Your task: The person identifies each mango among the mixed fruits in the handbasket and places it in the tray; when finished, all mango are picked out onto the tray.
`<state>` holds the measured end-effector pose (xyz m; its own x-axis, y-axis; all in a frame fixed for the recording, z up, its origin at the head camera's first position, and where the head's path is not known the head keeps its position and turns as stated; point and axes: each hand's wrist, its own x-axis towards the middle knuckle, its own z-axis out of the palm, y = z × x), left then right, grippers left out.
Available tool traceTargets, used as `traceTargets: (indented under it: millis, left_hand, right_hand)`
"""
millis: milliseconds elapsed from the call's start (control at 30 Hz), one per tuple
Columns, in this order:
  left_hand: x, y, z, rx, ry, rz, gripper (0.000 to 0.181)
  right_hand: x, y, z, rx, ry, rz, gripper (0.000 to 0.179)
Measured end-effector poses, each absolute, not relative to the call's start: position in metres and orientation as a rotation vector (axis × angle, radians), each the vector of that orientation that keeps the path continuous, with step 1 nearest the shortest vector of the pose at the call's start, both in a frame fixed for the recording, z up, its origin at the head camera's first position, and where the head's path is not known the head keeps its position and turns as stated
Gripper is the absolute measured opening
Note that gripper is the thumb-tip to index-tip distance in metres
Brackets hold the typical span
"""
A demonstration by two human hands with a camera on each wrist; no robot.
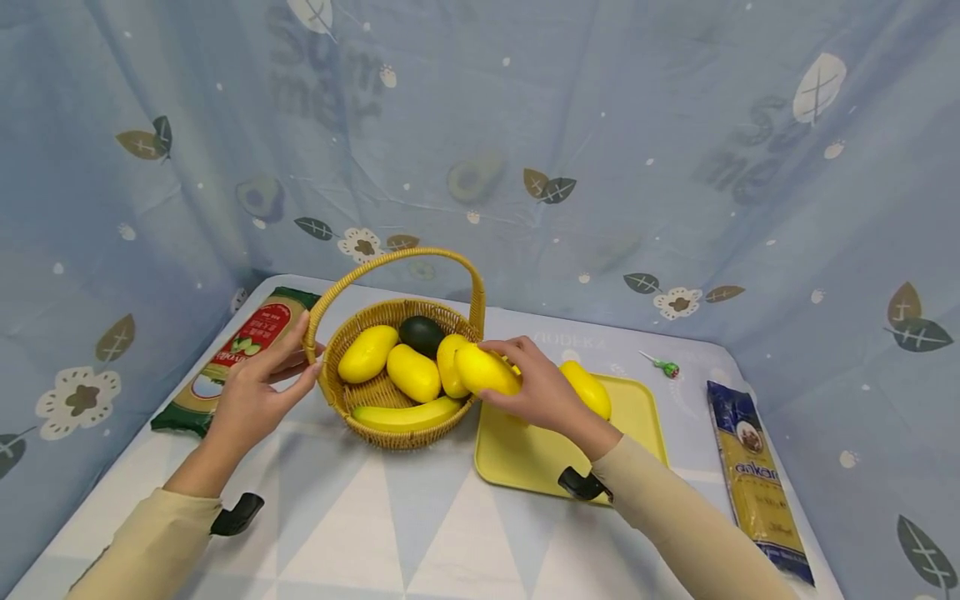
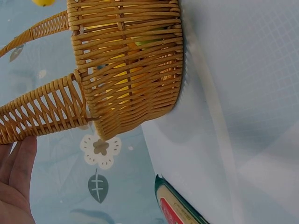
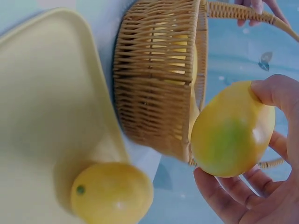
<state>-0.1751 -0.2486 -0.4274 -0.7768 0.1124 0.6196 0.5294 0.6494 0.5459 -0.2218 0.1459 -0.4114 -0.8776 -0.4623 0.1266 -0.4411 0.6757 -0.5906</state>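
Observation:
A wicker basket (image 1: 405,437) with a tall arched handle holds three yellow mangoes (image 1: 367,354), a dark green avocado (image 1: 422,335) and a banana (image 1: 407,417). My left hand (image 1: 258,392) holds the handle near its left base; in the left wrist view, fingers (image 2: 21,163) touch that handle's side. Over the basket's right rim, my right hand (image 1: 543,387) grips another mango (image 3: 231,130) between thumb and fingers. This fruit shows a green patch in the right wrist view. One more mango (image 3: 112,193) lies on the yellow tray (image 1: 525,479).
A green and tan packet (image 1: 247,350) lies left of the basket. Far to the right is a blue and gold packet (image 1: 757,483), with a green-wrapped lollipop (image 1: 666,367) behind the tray. Patterned curtains (image 1: 480,150) surround the table.

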Motion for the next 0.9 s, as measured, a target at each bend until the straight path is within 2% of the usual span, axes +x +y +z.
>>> traceTargets:
  millis: [900]
  left_hand:
    - [-0.176,-0.249,-0.428,-0.508,-2.310,-1.010,0.093]
  right_hand:
    - [-0.195,0.306,-0.437,-0.362,3.103,-0.918,0.064]
